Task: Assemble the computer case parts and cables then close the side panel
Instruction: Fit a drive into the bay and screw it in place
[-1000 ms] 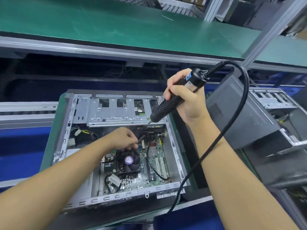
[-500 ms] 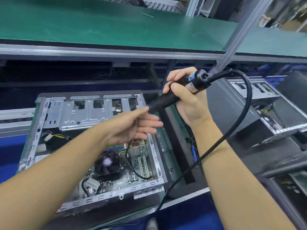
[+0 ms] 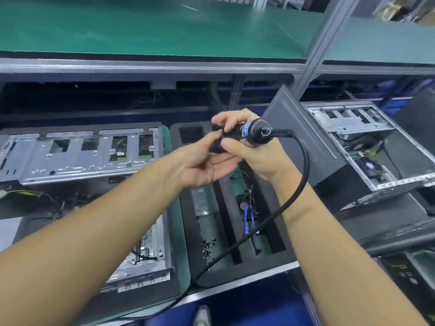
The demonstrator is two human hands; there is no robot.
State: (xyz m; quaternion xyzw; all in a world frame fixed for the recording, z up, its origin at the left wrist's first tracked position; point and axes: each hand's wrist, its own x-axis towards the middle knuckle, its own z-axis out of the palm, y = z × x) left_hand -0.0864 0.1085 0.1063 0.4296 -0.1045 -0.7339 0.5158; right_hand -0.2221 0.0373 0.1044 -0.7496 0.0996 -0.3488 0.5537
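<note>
My right hand (image 3: 259,156) grips a black electric screwdriver (image 3: 253,132) at mid-frame, its thick black cord (image 3: 303,170) looping down toward the front edge. My left hand (image 3: 202,165) is palm up with relaxed fingers, and its fingertips touch the tool's front end. The open computer case (image 3: 77,161) lies on its side at the left, its metal drive cage up and its motherboard (image 3: 146,250) partly hidden under my left forearm. Whether my left fingers hold a screw is hidden.
A black foam tray (image 3: 188,220) between the cases holds loose black screws (image 3: 207,248) and a blue cable (image 3: 248,220). A second open case (image 3: 367,147) and a dark side panel (image 3: 299,137) stand at the right. A green shelf (image 3: 153,27) runs across above.
My left hand rose out of the case and came up to the screwdriver's tip. The view swung right, so the case slid left and the foam tray came into sight.
</note>
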